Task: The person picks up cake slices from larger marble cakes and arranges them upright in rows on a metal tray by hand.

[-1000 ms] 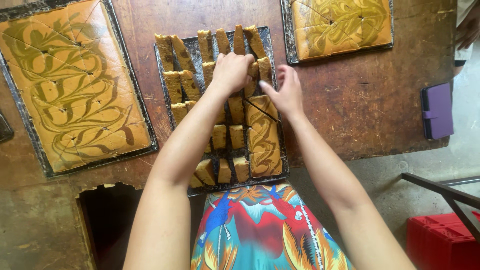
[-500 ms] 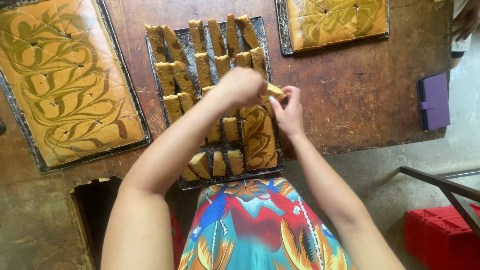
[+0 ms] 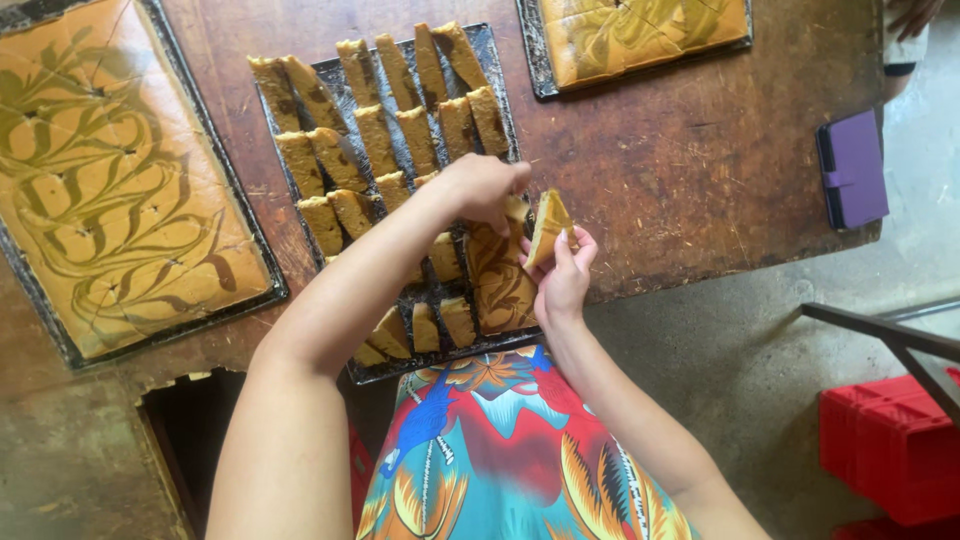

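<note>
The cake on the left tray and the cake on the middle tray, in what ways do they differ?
The cake on the left tray is one whole slab with only thin cut lines; the cake on the middle tray is separated into narrow slices with gaps. The left cake lies untouched, while the left hand reaches over the middle one and the right hand holds up a slice. Both show brown marbled swirls.

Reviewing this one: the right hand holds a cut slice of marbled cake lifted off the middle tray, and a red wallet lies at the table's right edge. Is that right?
Not quite. The head view shows the wallet is purple, not red. The rest stands: the right hand holds a cut slice of marbled cake lifted off the middle tray, and the wallet lies at the table's right edge.
</note>
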